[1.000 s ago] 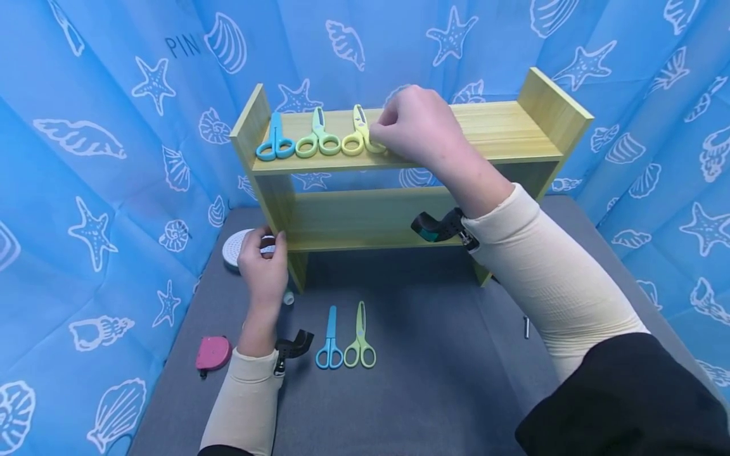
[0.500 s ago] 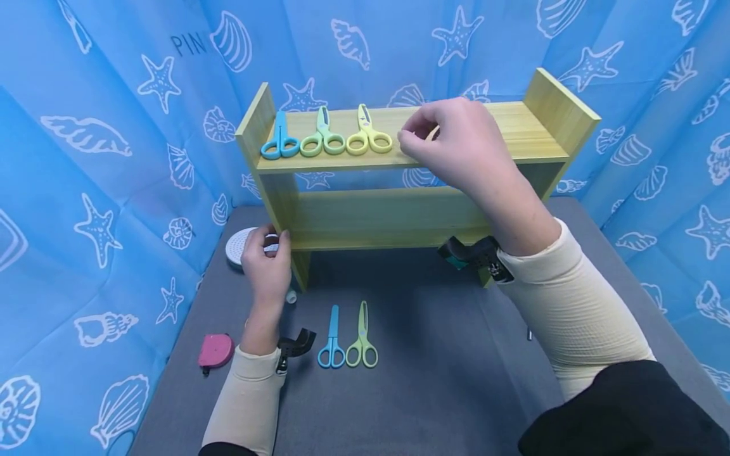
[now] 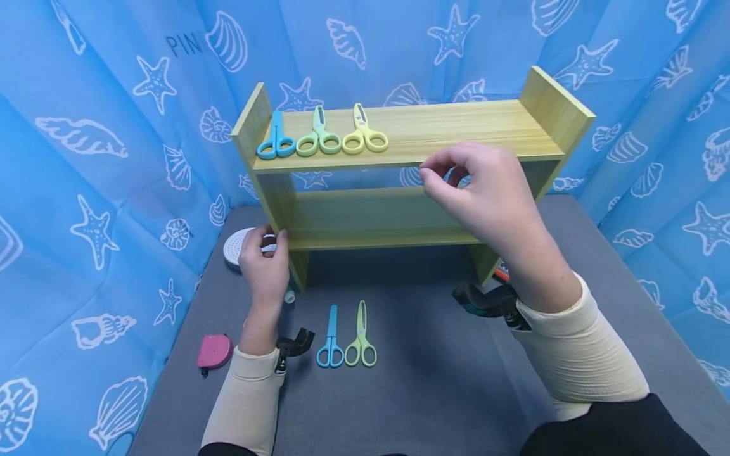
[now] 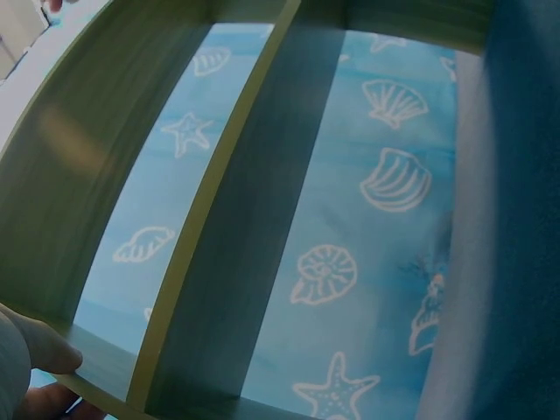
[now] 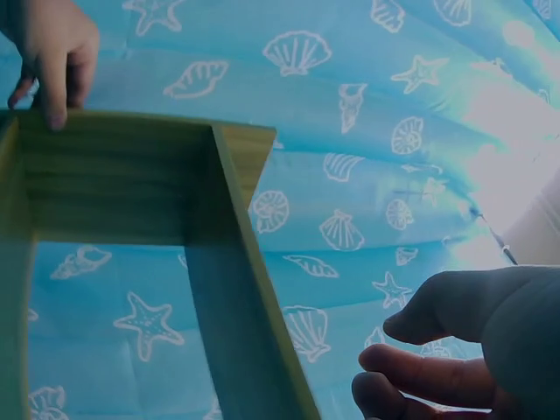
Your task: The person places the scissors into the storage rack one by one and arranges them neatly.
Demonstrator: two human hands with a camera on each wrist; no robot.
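My left hand (image 3: pixel 265 261) grips the left side panel of a wooden shelf (image 3: pixel 376 237), with the thumb in front and other fingers behind, as the left wrist view shows. My right hand (image 3: pixel 485 190) is in the air in front of the upper board, its fingers loosely bent and nothing between them. On the top board lie blue scissors (image 3: pixel 276 136), green scissors (image 3: pixel 318 133) and yellow scissors (image 3: pixel 364 132), side by side with blades pointing back. Another blue pair of scissors (image 3: pixel 331 339) and another green pair of scissors (image 3: pixel 361 335) lie on the table in front of the shelf.
A pink tape measure (image 3: pixel 214 351) lies at the table's left. Behind my left hand sits a round white perforated object (image 3: pixel 232 247), partly hidden. A small white cap-like item (image 3: pixel 289 296) is near the shelf's left foot, and a red-and-dark object (image 3: pixel 502 272) by the right one.
My right hand has let go of the yellow scissors, leaving them on the top board, and has moved right, then down toward me. My left hand keeps its place on the shelf.
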